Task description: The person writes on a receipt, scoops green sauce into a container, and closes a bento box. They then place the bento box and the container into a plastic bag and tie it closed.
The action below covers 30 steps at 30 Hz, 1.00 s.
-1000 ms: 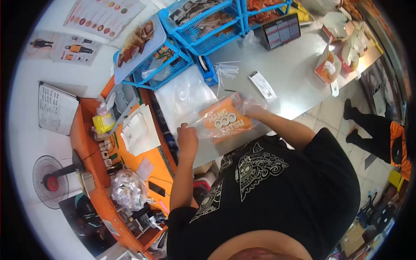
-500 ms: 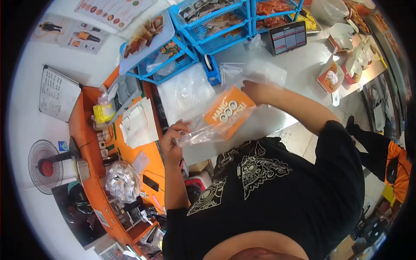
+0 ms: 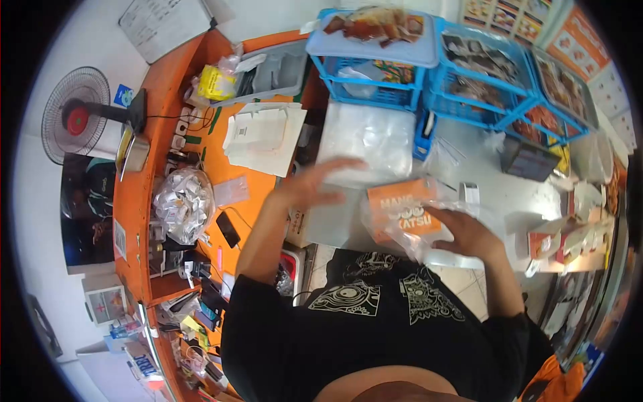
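Note:
An orange box (image 3: 392,224) printed with white lettering, partly readable as "MANG" and "KATSU", sits inside a clear plastic bag (image 3: 416,249) on the metal counter (image 3: 335,218). My right hand (image 3: 469,233) lies over the box's right side, fingers stretched out and thumb apart, at the bag. To the left of the box hovers my left hand (image 3: 315,184), slightly blurred, its fingers spread and nothing in them. Beyond it, a stack of clear plastic bags (image 3: 368,137) lies flat on the counter. Beside that stack stands a blue tape dispenser (image 3: 423,137).
Blue basket racks (image 3: 375,97) with packets line the back. A tablet (image 3: 529,159) and food boxes (image 3: 569,238) stand at the right. On the orange desk (image 3: 214,147) at left are white papers (image 3: 258,134), a phone (image 3: 228,229) and a bag of crumpled foil-like pieces (image 3: 184,204).
The view has swung to the right. My left hand has let go of the bag and opened away from it. The bagged box, held up before, now rests on the counter.

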{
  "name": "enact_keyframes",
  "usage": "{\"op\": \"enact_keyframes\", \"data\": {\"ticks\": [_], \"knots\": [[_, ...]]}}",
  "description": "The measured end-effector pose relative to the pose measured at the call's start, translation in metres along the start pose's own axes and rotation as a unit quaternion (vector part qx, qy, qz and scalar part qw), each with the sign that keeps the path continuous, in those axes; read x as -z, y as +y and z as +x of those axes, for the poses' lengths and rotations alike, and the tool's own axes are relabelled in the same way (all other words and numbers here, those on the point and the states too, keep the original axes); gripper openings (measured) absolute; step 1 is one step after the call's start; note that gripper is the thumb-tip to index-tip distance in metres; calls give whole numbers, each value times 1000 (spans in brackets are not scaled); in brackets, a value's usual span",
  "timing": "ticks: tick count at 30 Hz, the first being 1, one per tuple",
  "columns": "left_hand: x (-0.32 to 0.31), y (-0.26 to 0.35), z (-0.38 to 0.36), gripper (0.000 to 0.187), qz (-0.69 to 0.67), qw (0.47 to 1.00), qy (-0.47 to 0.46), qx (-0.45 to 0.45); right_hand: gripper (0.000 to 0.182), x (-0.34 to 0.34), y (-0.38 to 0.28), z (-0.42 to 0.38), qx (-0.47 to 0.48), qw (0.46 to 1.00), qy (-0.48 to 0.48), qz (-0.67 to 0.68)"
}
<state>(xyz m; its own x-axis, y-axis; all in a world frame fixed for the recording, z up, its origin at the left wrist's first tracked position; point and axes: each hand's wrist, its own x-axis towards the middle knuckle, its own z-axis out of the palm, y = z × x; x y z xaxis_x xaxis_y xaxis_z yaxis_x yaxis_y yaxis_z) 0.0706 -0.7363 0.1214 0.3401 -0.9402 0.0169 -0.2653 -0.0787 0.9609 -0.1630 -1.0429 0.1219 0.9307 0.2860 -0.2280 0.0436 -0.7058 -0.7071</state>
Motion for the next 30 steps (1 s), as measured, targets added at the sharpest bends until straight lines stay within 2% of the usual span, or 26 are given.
{"op": "enact_keyframes", "data": {"ticks": [2, 3, 4, 6, 7, 8, 9, 10, 12, 16, 17, 18, 19, 21, 22, 23, 24, 25, 26, 27, 28, 29, 30], "knots": [[70, -58, -1, 35, 88, 978, 175, 69, 84, -12, -6, 9, -33, 997, 7, 70], [109, -116, -6, 23, 164, 940, 285, 90, 86, -18, -7, 16, -32, 997, 17, 72], [152, -158, -10, 17, 277, 896, 339, 77, 91, -28, -1, 20, -30, 998, 33, 48], [226, -213, -4, 17, 397, 824, 363, 175, 99, -33, -12, 31, -86, 988, 42, 118], [257, -228, 10, 17, 393, 829, 358, 173, 99, -37, -17, 35, -94, 987, 44, 119], [287, -246, 24, 20, 399, 803, 357, 261, 103, -41, -22, 39, -138, 963, 62, 225], [315, -264, 38, 24, 402, 772, 349, 347, 107, -48, -25, 40, -181, 923, 83, 328], [340, -287, 51, 24, 398, 781, 338, 343, 113, -62, -12, 32, -207, 892, 101, 389], [377, -331, 80, 29, 449, 719, 277, 451, 106, -62, -32, 37, -278, 796, 180, 506], [397, -382, 105, 30, 451, 732, 256, 442, 108, -53, -75, 52, -327, 756, 240, 514], [401, -393, 106, 30, 472, 731, 252, 423, 109, -55, -78, 58, -286, 760, 247, 529], [418, -432, 101, 27, 486, 737, 238, 406, 110, -56, -84, 62, -244, 759, 261, 544], [452, -492, 95, 26, 581, 709, 106, 384, 110, -52, -92, 74, -233, 772, 270, 526], [466, -460, 54, 24, 639, 726, 119, 223, 104, -49, -101, 84, -232, 823, 254, 452], [488, -465, 30, 29, 791, 589, 123, 112, 102, -49, -99, 86, -233, 841, 249, 421], [488, -421, 27, 32, 766, 575, 158, 241, 97, -52, -100, 90, -244, 869, 220, 370], [441, -308, 38, 31, 443, 741, 391, 320, 92, -51, -108, 99, -279, 848, 224, 391], [378, -207, 44, 28, 342, 807, 429, 219, 93, -57, -111, 106, -290, 851, 206, 387], [335, -170, 48, 28, 239, 878, 403, 103, 92, -61, -112, 111, -270, 857, 203, 389], [295, -137, 43, 28, 129, 919, 373, -8, 90, -96, -85, 113, -143, 913, 265, 277], [226, -81, 46, 26, 2, 961, 267, -70, 89, -89, -92, 119, -198, 919, 227, 254], [164, -62, 45, 26, -184, 973, 101, -98, 87, -82, -96, 126, -201, 926, 211, 239], [110, -35, 60, 27, -138, 978, -56, -149, 85, -83, -97, 125, -196, 934, 198, 224]]}}
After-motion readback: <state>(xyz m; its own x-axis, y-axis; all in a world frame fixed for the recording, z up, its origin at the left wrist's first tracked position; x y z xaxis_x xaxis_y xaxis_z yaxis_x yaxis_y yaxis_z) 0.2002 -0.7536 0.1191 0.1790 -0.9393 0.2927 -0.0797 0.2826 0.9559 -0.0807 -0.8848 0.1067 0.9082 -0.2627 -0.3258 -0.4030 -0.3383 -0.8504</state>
